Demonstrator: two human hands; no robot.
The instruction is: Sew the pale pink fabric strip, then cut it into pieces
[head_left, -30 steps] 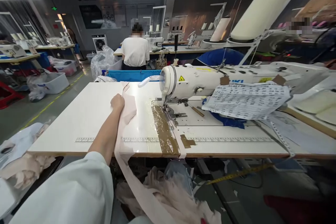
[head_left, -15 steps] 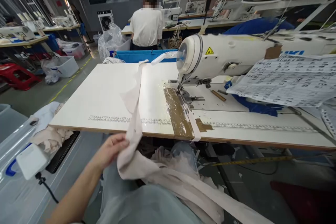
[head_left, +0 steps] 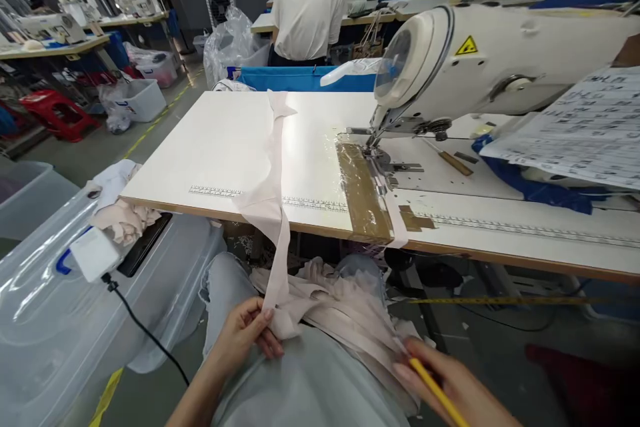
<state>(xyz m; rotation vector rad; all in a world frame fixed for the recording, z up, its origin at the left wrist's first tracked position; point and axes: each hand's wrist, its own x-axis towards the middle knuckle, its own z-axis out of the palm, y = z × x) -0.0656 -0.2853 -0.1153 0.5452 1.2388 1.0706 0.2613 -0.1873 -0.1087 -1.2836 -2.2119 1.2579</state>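
Note:
A long pale pink fabric strip [head_left: 279, 213] runs from the far edge of the white tabletop, over its front edge, down to my lap. My left hand [head_left: 253, 330] pinches its lower part between thumb and fingers. Folded lengths of the same pale fabric [head_left: 345, 320] lie heaped across my lap. Low on the right, my right hand [head_left: 445, 373] is closed around a slim yellow tool [head_left: 434, 387], beside the heap; the tool's exact kind does not show. A sewing machine [head_left: 470, 67] stands on the table, its needle area away from both hands.
Brown tape [head_left: 367, 203] covers part of the white table [head_left: 235, 147] by the machine. Printed sheets [head_left: 575, 140] hang at right. A clear plastic bin [head_left: 45, 293] with a white box [head_left: 95, 253] and cord stands at left. A person [head_left: 310, 10] sits ahead, facing away.
My left hand has moved down toward my lap, drawing the strip nearer over the table edge. My right hand has come into view with the yellow tool. The view has tilted downward.

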